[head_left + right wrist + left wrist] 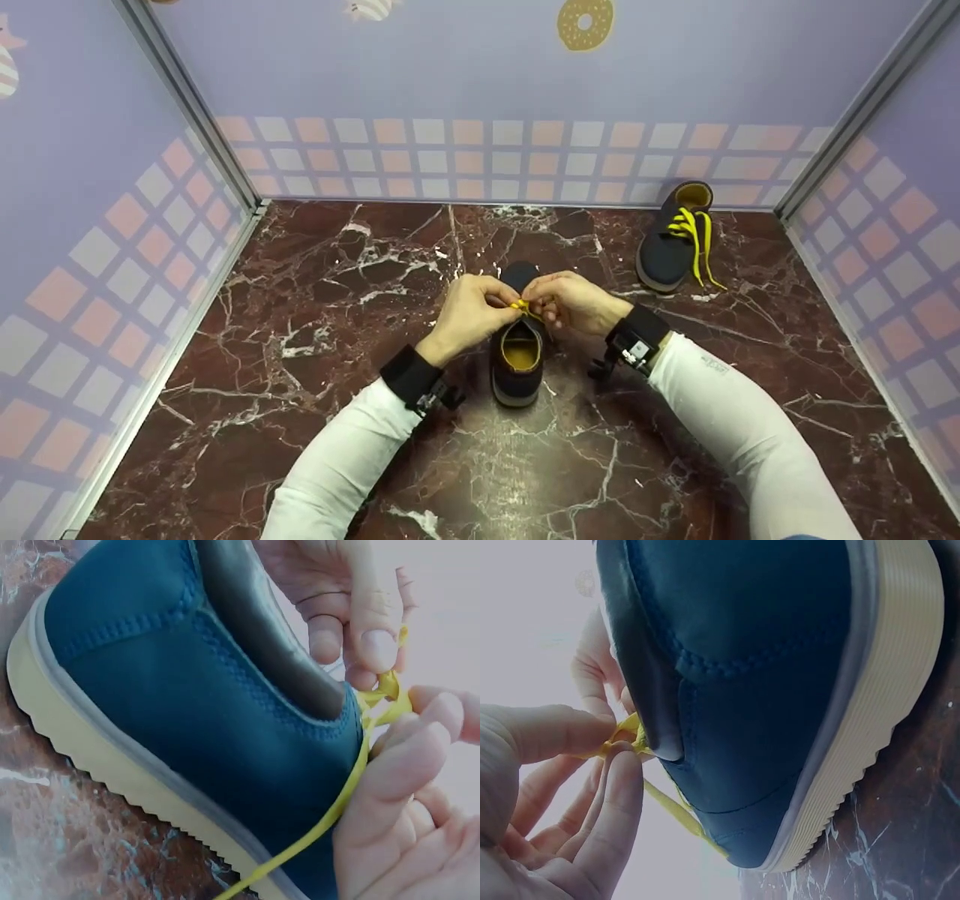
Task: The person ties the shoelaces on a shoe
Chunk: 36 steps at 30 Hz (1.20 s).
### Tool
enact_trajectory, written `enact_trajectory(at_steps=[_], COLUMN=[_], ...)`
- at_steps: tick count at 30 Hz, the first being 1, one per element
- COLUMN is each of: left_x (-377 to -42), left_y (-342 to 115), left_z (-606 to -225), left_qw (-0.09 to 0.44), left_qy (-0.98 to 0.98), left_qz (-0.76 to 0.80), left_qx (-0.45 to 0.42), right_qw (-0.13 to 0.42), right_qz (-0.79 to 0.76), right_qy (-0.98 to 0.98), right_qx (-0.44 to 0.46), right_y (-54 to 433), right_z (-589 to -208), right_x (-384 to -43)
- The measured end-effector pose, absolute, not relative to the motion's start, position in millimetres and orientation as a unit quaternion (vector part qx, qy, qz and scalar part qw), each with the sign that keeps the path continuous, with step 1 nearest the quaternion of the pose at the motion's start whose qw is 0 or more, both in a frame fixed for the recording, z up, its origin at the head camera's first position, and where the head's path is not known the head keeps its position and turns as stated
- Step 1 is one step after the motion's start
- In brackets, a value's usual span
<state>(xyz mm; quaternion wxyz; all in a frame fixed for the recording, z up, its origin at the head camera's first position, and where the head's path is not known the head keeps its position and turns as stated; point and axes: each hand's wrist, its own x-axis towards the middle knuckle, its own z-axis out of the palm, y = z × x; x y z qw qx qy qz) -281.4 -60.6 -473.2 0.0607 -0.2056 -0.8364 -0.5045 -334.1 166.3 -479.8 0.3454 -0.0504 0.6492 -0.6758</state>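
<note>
A dark shoe [517, 386] with a yellow lining stands on the marbled surface, its heel toward me and its toe pointing away. Between thumb and forefinger, my left hand [469, 315] pinches the yellow shoelace [676, 811] at the top of the shoe's opening. From the other side my right hand [577, 301] pinches the same lace, fingertips close to the left ones. The right wrist view shows the lace [319, 829] looped between both hands, with one end hanging down the shoe's side. My fingers hide most of the lacing and tongue.
A second dark shoe [664, 259] stands at the back right near the wall, its yellow laces [696, 238] hanging loose over its side. Lilac panels [480, 82] with a checked band enclose the marbled surface [330, 300] at the back and both sides.
</note>
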Motion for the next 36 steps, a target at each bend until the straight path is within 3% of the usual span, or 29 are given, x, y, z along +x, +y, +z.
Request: enact_trajectory(at_steps=[14, 20, 36], left_x=[-279.8, -277.3, -283.7], left_y=[-76.9, -83.2, -82.9], left_z=[-482.7, -491.7, -498.7], left_qw=[0.056, 0.046, -0.057], left_qy=[-0.848, -0.859, -0.765], left_qz=[-0.498, -0.491, -0.642], left_qx=[-0.172, -0.135, -0.016], right_qw=[0.258, 0.269, 0.268], right_qz=[-0.670, -0.675, -0.700], right_qy=[0.692, 0.682, 0.659], right_qx=[-0.071, -0.085, -0.064], right_y=[173.7, 180.0, 198.3], right_z=[-488.2, -493.4, -497.1], right_x=[-331.7, -326.5, -319.9])
